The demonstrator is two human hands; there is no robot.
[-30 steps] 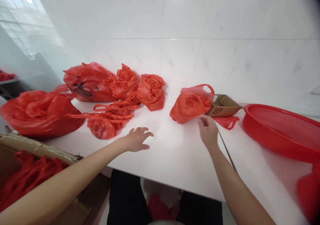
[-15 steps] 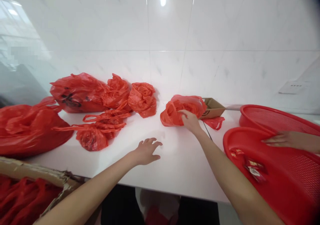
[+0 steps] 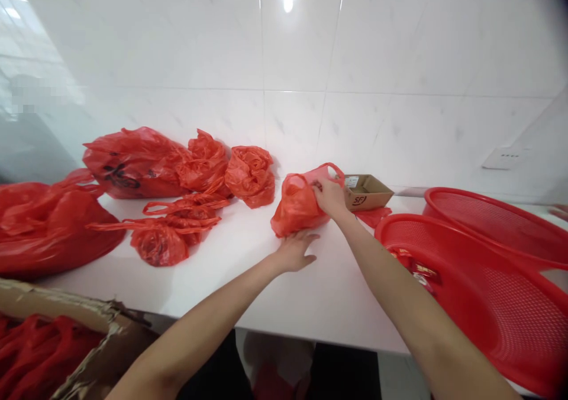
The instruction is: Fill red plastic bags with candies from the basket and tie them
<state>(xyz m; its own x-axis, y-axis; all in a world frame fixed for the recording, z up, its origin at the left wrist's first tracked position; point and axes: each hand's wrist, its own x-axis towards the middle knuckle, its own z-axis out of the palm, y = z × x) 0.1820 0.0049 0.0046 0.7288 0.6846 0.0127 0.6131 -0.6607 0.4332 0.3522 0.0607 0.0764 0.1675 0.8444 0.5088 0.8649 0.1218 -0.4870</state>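
Observation:
A red plastic bag (image 3: 295, 202) sits on the white table, its handle loop standing up at the right. My right hand (image 3: 329, 196) pinches the bag's upper right side with curled fingers. At the bag's near lower edge is my left hand (image 3: 295, 252), thumb apart, its fingertips partly hidden against the plastic. Just right of the bag stands a small open cardboard box (image 3: 369, 193) with SF on its side. More red plastic (image 3: 374, 216) lies flat in front of that box.
Knotted red bags (image 3: 251, 175) line the wall to the left, with a large red bag (image 3: 48, 228) at far left. Red plastic baskets (image 3: 470, 323) stand at right, the near one holding small packets (image 3: 419, 270). A torn carton (image 3: 110, 341) sits lower left. Another person's fingers (image 3: 560, 212) show at the right edge.
My left hand has moved right and forward to the bag. The bag has been pulled slightly left and nearer by my right hand. The other person's hand has withdrawn and the near basket has shifted.

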